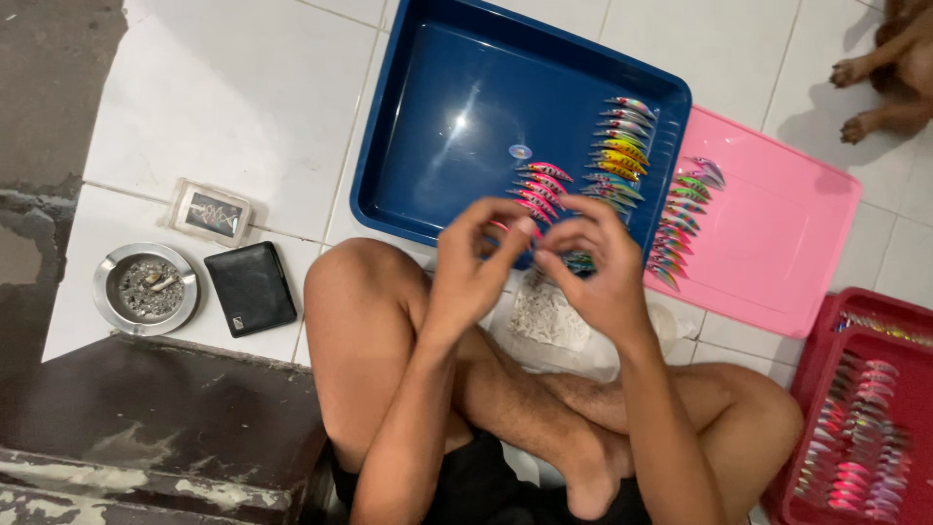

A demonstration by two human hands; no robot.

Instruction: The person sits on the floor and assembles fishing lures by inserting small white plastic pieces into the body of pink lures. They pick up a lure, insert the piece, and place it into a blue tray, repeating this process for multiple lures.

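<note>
Both my hands raised together over the blue tray's (428, 117) near edge: left hand (473, 261) and right hand (595, 267) pinching something too small to tell. Lures (622, 146) just beyond. Clear pack (211, 211) far left.

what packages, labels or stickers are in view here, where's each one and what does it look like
Small flat pack: on the white floor tile left of the blue tray, above the black wallet; rectangular, pale clear wrap, dark picture on its face.
Round sticker: inside the blue tray, near its middle; small pale disc.
Clear bag: on the floor under the left hand and right hand; crumpled, holding small white pieces.
No signs or screens.
</note>
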